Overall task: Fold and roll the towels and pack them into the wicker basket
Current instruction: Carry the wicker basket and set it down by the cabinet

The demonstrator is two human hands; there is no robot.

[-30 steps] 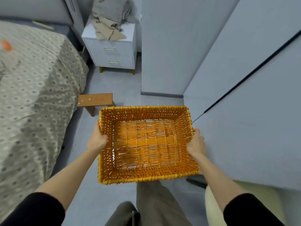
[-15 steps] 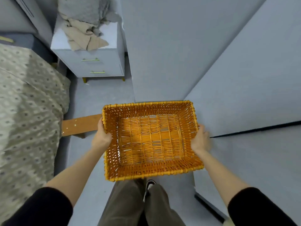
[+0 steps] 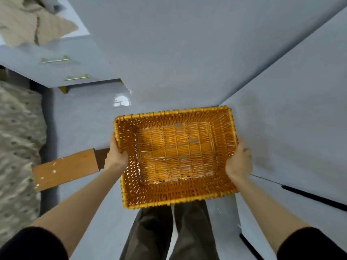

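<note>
Wicker basket (image 3: 172, 112) being carried in the air between both hands, above the person's legs.

The left hand (image 3: 116, 154) is gripping the basket's left wall just under the rim. The right hand (image 3: 239, 160) is clasping the right wall, though blur is hiding how its fingers lie. The basket is hanging roughly level, open side up, its woven bottom showing. Below it, dark trousers (image 3: 150, 231) are standing on a glossy grey floor (image 3: 84, 128). To the left, a wooden bench (image 3: 65, 169) is sitting just beside a bed with a patterned cover (image 3: 16, 147). At upper left, crumpled towels (image 3: 28, 29) are lying on a white nightstand (image 3: 62, 70). Plain grey panels (image 3: 187, 44) are filling the room ahead and to the right.
</note>
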